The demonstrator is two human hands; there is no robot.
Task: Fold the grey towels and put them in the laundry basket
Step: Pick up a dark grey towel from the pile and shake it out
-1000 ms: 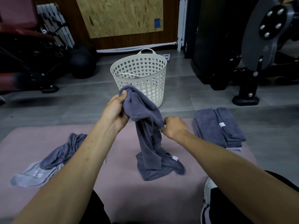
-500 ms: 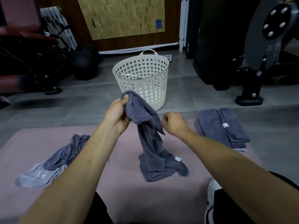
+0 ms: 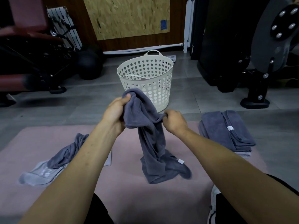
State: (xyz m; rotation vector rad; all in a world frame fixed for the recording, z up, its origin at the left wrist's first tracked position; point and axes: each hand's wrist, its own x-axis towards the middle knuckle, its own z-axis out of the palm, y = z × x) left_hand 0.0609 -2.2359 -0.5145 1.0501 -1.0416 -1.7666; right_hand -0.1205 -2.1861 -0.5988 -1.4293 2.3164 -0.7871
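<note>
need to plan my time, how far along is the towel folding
Done: a folded stack sits on the right. In hand: both the left hand and right hand grip one unfolded towel. Left: a crumpled pile, and nothing visibly in the basket yet.

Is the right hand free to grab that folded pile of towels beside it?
Probably not yet: the right hand grips the hanging grey towel. Nothing lies between it and the folded pile, though.
</note>
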